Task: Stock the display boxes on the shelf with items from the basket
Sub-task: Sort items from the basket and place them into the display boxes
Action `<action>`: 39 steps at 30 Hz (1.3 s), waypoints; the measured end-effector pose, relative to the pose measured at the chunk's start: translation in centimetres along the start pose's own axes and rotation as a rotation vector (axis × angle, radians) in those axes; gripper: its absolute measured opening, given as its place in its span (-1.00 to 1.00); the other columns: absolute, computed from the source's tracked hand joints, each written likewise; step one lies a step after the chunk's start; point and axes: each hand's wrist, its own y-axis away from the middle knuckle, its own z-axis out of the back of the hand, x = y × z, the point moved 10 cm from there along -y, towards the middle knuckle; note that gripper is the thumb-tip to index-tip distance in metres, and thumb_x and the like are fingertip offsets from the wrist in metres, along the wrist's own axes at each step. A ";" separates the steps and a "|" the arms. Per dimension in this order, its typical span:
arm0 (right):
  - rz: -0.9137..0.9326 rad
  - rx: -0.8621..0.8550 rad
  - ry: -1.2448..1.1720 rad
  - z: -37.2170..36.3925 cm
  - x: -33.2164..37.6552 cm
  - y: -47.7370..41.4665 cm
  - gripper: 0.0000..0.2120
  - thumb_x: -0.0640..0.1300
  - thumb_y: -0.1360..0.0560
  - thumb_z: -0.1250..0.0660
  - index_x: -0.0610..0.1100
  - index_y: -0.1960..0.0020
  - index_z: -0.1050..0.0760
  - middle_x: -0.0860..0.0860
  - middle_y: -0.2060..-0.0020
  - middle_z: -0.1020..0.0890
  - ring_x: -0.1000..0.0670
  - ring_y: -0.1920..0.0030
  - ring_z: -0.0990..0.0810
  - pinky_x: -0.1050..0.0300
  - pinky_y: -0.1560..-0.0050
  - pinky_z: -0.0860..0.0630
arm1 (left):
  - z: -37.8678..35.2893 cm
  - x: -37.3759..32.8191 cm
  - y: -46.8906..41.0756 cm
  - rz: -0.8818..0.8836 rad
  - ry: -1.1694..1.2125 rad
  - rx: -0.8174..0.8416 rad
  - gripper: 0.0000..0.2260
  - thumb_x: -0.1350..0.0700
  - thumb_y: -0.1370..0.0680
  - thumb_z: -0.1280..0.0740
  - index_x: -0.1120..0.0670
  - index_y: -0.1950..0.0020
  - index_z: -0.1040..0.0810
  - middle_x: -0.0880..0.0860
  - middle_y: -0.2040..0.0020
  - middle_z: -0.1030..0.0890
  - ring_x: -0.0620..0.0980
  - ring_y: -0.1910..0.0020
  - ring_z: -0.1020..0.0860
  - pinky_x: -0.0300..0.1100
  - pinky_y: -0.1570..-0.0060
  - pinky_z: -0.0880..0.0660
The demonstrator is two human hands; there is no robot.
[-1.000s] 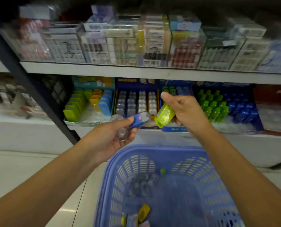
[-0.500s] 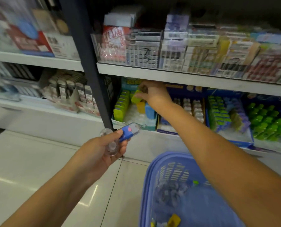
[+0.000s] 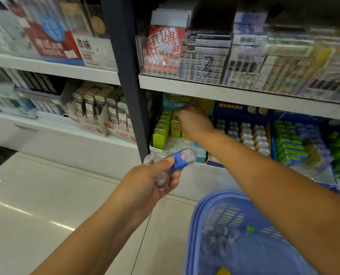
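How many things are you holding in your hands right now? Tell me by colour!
Blue item: 1, pinched in the left hand
Green item: 1, gripped by the right hand at the display box
Clear item: 1, maybe 2, because the left hand covers the middle
Total: 3, maybe 4

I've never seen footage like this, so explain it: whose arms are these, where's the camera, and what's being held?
No machine here: a person works bare-handed, filmed by one camera worn on the head, looking forward and down. The left hand grips a blue item and some clear pieces. The right hand reaches into a display box, pinching a green item beside a green row. A blue basket holding more stock is at lower right.
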 end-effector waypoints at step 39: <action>-0.374 -0.052 -1.526 2.5 -4.7 18.4 -0.72 -0.03 -0.37 -0.43 -0.13 -0.02 -0.58 -0.07 0.18 -0.69 0.02 0.25 -0.66 0.28 0.23 -0.56 | -6.1 2.8 -1.2 -0.050 -0.027 0.120 -0.85 0.22 -0.56 -0.30 0.26 -0.07 -0.57 0.12 0.20 -0.61 -0.11 0.35 -0.60 -0.31 0.33 -0.56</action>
